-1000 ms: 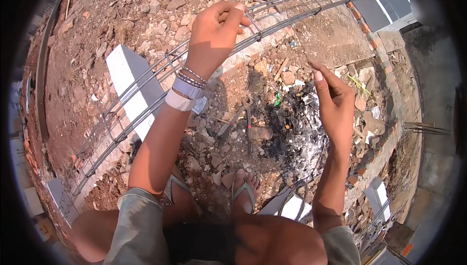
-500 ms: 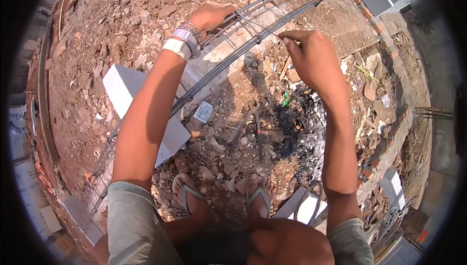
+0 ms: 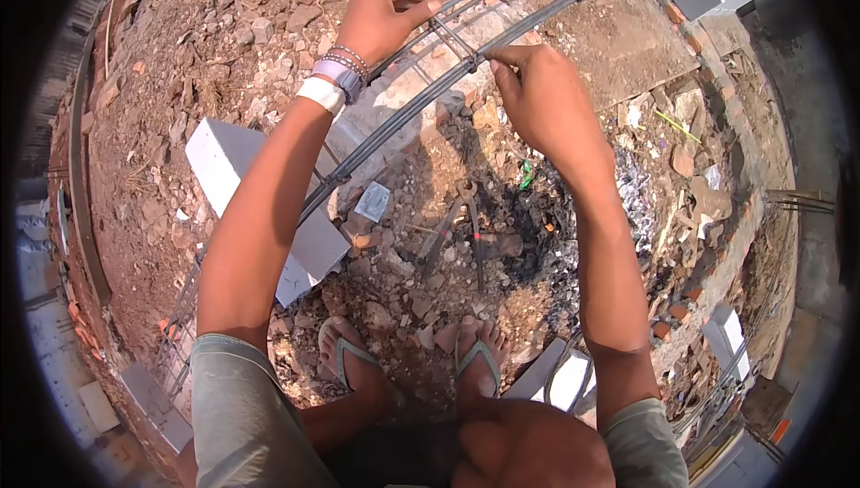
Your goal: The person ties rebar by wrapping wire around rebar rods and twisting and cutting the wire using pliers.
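A long rebar cage (image 3: pixel 408 112) of dark steel bars and square stirrups runs diagonally from lower left to upper right. My left hand (image 3: pixel 381 22), with a watch and bracelets at its wrist, is at the far bars, thumb and fingers closed at a corner of a stirrup (image 3: pixel 454 38). My right hand (image 3: pixel 542 94) is at the near bars by the same stirrup, its index fingertip touching the joint and its fingers curled. Anything thin in its fingers is too small to make out. Pincers (image 3: pixel 473 219) with long handles lie on the ground below the cage.
White blocks (image 3: pixel 228 161) stand under the cage at left, and another pale block (image 3: pixel 569 380) lies by my right foot. Charred ash (image 3: pixel 537 237), rubble and a small white packet (image 3: pixel 373 202) cover the ground. A brick edge (image 3: pixel 717 85) runs along the right.
My right hand has moved left onto the near bars at the stirrup. My left hand has shifted slightly up, its thumb and fingers now at the far stirrup corner.
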`<state>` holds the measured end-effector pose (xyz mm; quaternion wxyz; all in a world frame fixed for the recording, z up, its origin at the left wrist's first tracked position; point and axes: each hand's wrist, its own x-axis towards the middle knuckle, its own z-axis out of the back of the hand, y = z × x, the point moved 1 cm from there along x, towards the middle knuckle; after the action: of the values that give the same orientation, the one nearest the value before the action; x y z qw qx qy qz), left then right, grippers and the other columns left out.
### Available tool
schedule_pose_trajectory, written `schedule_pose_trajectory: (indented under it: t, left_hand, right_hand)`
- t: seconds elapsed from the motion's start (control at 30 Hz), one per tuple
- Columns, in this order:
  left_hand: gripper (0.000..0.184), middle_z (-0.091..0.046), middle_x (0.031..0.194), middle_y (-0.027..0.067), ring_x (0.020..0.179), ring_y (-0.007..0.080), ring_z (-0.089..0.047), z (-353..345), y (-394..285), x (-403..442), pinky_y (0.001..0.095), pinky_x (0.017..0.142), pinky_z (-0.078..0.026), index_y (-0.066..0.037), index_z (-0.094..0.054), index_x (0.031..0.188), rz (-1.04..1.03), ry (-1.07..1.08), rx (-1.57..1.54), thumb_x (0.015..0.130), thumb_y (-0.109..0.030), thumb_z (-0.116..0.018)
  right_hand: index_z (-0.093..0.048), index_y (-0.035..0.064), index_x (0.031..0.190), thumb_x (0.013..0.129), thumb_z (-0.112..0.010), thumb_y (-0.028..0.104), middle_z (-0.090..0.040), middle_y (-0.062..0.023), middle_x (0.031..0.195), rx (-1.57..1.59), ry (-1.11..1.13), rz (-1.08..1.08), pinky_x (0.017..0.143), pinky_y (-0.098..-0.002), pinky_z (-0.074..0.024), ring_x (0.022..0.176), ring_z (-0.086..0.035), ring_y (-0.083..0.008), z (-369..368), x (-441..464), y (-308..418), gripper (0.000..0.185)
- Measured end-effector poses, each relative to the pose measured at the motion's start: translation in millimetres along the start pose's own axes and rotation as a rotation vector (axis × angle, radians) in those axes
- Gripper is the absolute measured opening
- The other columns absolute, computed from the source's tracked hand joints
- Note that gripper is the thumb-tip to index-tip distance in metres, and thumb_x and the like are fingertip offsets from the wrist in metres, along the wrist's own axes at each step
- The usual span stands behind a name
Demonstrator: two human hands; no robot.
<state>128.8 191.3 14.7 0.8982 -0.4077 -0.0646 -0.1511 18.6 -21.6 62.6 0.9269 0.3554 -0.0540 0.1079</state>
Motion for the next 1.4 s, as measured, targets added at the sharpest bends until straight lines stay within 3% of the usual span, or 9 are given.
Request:
schedule_pose_trajectory:
  t: [0.23, 0.53, 0.63, 0.83, 0.93, 1.03, 1.17, 1.3, 1.4]
  left_hand:
    - [0.027, -0.072, 0.086, 0.0162, 0.076, 0.0325, -0.069, 0, -30, -11, 0.0355, 0.071, -0.054, -0.004, -0.076, 0.094, -0.191, -0.198, 0.341, 0.086, -0.029, -0.073]
    - [0.028, -0.072, 0.106, 0.0143, 0.095, 0.0257, -0.069, 3, -32, -27, 0.0367, 0.083, -0.053, -0.006, -0.075, 0.104, -0.525, -0.114, 0.391, 0.096, -0.030, -0.062]
    - [0.034, -0.073, 0.106, 0.0107, 0.097, 0.0202, -0.068, 11, -26, -26, 0.0343, 0.086, -0.052, -0.006, -0.074, 0.108, -0.110, 0.015, -0.020, 0.096, -0.035, -0.062]
    - [0.050, -0.070, 0.107, 0.0073, 0.098, 0.0162, -0.066, 8, -4, -11, 0.0294, 0.086, -0.052, -0.005, -0.070, 0.116, 0.178, 0.195, -0.279, 0.090, -0.048, -0.067]
    - [0.054, -0.068, 0.102, 0.0068, 0.092, 0.0124, -0.064, 8, 8, -5, 0.0262, 0.078, -0.052, -0.002, -0.070, 0.109, 0.316, 0.213, -0.038, 0.090, -0.052, -0.065]
    - [0.056, -0.065, 0.089, 0.0036, 0.078, 0.0084, -0.059, 15, 1, -1, 0.0247, 0.067, -0.049, -0.002, -0.071, 0.098, 0.106, 0.301, 0.181, 0.090, -0.057, -0.062]
    - [0.057, -0.058, 0.073, -0.0017, 0.060, 0.0062, -0.049, 16, -7, 0, 0.0231, 0.056, -0.040, -0.005, -0.068, 0.085, 0.238, 0.495, 0.009, 0.092, -0.061, -0.057]
    - [0.050, -0.062, 0.086, -0.0016, 0.068, 0.0060, -0.052, 15, 2, 1, 0.0218, 0.061, -0.044, -0.007, -0.066, 0.107, 0.403, 0.496, -0.497, 0.095, -0.054, -0.056]
    - [0.051, -0.063, 0.095, 0.0001, 0.076, 0.0068, -0.054, 18, -1, -4, 0.0210, 0.067, -0.047, -0.007, -0.061, 0.123, 0.398, 0.394, -0.329, 0.095, -0.049, -0.058]
  right_hand:
    - [-0.070, -0.0034, 0.099, 0.090, -0.059, 0.011, -0.067, -0.0276, 0.086, -0.056, -0.002, -0.003, 0.080, -0.0457, -0.0520, 0.084, -0.066, -0.0431, -5, 11, -3, 0.021]
    - [-0.069, -0.0069, 0.085, 0.088, -0.056, 0.009, -0.064, -0.0308, 0.078, -0.061, -0.054, 0.044, 0.078, -0.0503, -0.0520, 0.081, -0.065, -0.0464, -10, 13, -3, 0.021]
    - [-0.067, -0.0088, 0.085, 0.086, -0.056, 0.006, -0.065, -0.0310, 0.078, -0.068, -0.079, 0.053, 0.077, -0.0500, -0.0528, 0.081, -0.066, -0.0461, -11, 14, -8, 0.019]
    - [-0.063, -0.0112, 0.084, 0.078, -0.054, -0.004, -0.066, -0.0322, 0.081, -0.155, -0.110, 0.023, 0.073, -0.0493, -0.0544, 0.081, -0.068, -0.0448, -10, 23, -20, 0.013]
    - [-0.062, -0.0107, 0.084, 0.077, -0.054, -0.005, -0.066, -0.0314, 0.083, -0.177, -0.101, 0.044, 0.072, -0.0486, -0.0550, 0.081, -0.068, -0.0439, -11, 25, -20, 0.012]
    - [-0.064, -0.0091, 0.085, 0.076, -0.056, -0.004, -0.068, -0.0291, 0.084, -0.289, -0.104, 0.094, 0.072, -0.0470, -0.0558, 0.081, -0.069, -0.0419, -13, 27, -13, 0.013]
    - [-0.068, -0.0061, 0.087, 0.075, -0.060, 0.001, -0.069, -0.0261, 0.087, -0.366, -0.033, 0.170, 0.072, -0.0445, -0.0568, 0.083, -0.070, -0.0379, -22, 47, -26, 0.016]
    - [-0.070, -0.0051, 0.086, 0.074, -0.060, 0.002, -0.070, -0.0238, 0.087, -0.399, 0.142, 0.112, 0.074, -0.0445, -0.0570, 0.085, -0.071, -0.0363, -18, 60, -15, 0.017]
    - [-0.070, -0.0050, 0.088, 0.074, -0.058, 0.000, -0.070, -0.0232, 0.087, -0.377, 0.215, 0.059, 0.076, -0.0450, -0.0570, 0.086, -0.071, -0.0371, -17, 55, -8, 0.019]
